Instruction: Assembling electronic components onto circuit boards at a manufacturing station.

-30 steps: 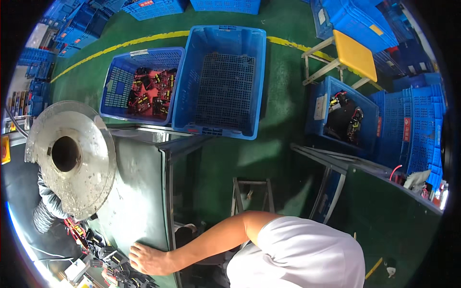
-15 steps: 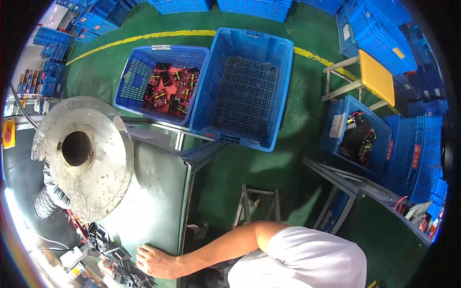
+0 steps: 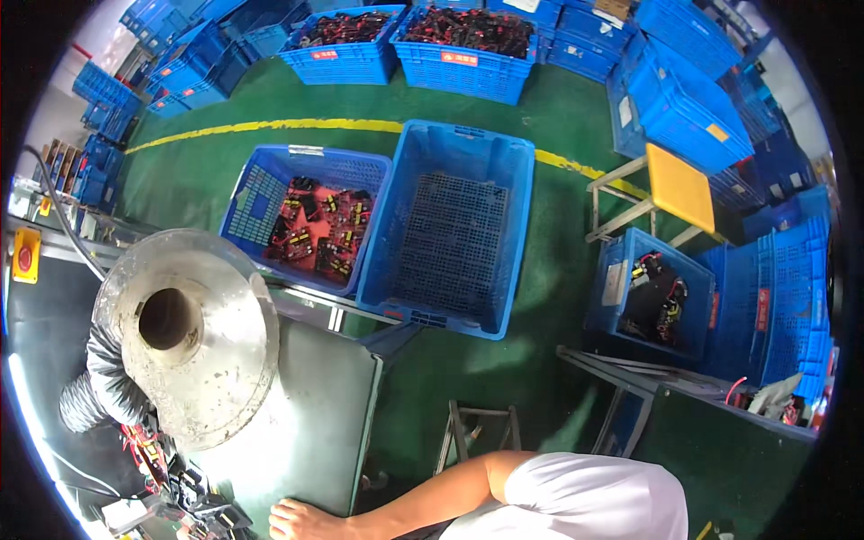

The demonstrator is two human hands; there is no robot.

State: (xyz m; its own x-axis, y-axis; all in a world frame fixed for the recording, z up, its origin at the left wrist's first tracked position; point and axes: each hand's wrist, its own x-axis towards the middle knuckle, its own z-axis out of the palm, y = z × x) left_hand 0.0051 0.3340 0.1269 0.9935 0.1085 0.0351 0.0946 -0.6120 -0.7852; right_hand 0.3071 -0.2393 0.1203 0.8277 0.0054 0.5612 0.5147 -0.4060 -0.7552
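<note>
My right hand (image 3: 309, 523) rests on the grey tabletop (image 3: 337, 396) near its right edge, at the bottom of the view. Its fingers are loosely bent and slightly apart, and no object shows in them. The bare forearm runs back to a white short sleeve. Left of the hand lies a pile of black plastic parts (image 3: 214, 515), with red wired pieces (image 3: 144, 452) farther up. Over the table hangs a stained metal fume hood (image 3: 220, 387) shaped like a funnel, joined to a silver flexible duct (image 3: 115, 382). My left hand cannot be made out.
Beyond the table stand a blue basket (image 3: 236, 211) of small circuit assemblies and a larger blue crate (image 3: 517, 225) with a bare mesh bottom. A yellow-topped stool (image 3: 679, 193) and a parts bin (image 3: 612, 283) are at right. Loaded crates (image 3: 463, 76) line the far side.
My view has tipped upward, so the scene sits lower and the parts in the far crates now show. My right hand stays on the tabletop.
</note>
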